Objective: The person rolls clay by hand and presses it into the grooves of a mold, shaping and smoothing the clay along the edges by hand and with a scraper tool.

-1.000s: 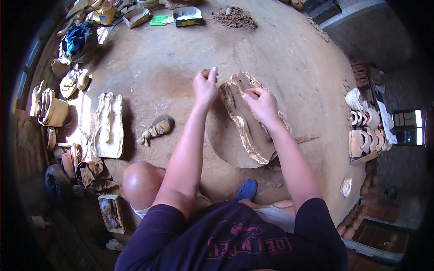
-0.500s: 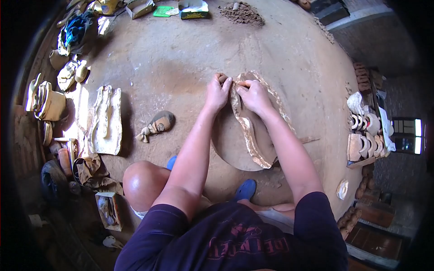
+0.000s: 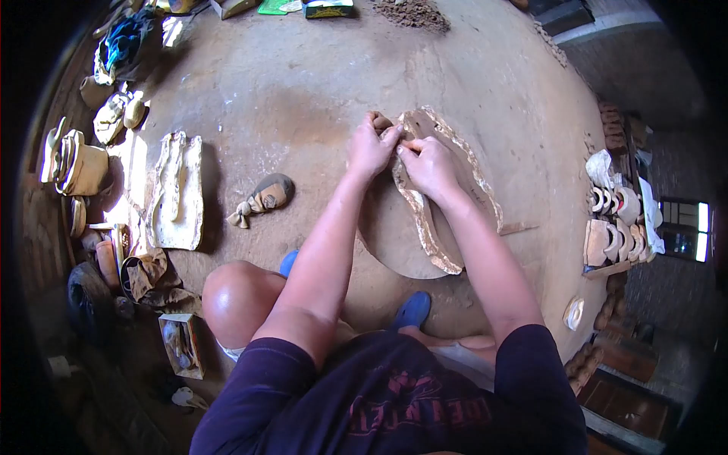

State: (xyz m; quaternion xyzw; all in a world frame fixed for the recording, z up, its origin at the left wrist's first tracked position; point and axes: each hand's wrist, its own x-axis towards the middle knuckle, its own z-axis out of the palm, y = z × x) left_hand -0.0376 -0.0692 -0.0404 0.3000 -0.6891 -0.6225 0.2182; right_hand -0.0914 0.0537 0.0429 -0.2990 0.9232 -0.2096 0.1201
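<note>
A long curved plaster mould [image 3: 434,243] with a rough, chipped whitish rim lies in front of me, its hollow lined with grey-brown material. Under its left side shows a round flat board [image 3: 383,246]. My left hand [image 3: 371,145] is closed at the mould's far left rim, fingers curled over the outer side; a brown shape by its fingertips is unclear. Close beside it, my right hand [image 3: 431,165] reaches over the hollow, thumb and fingers pinched together at the same rim. Whatever lies between the right fingertips is hidden.
Left on the floor are a knotted cloth bundle [image 3: 265,199] and another whitish mould piece [image 3: 176,193]. A thin stick [image 3: 519,227] lies right of the mould. Crumbled clay [image 3: 413,14] is heaped at the back. Curved clay pieces [image 3: 618,241] stand far right. A blue shoe [image 3: 413,311] is near.
Both hands remain at the far left rim, the left shifting slightly right along it and its fingers curling differently. The whole scene sits a little higher in view.
</note>
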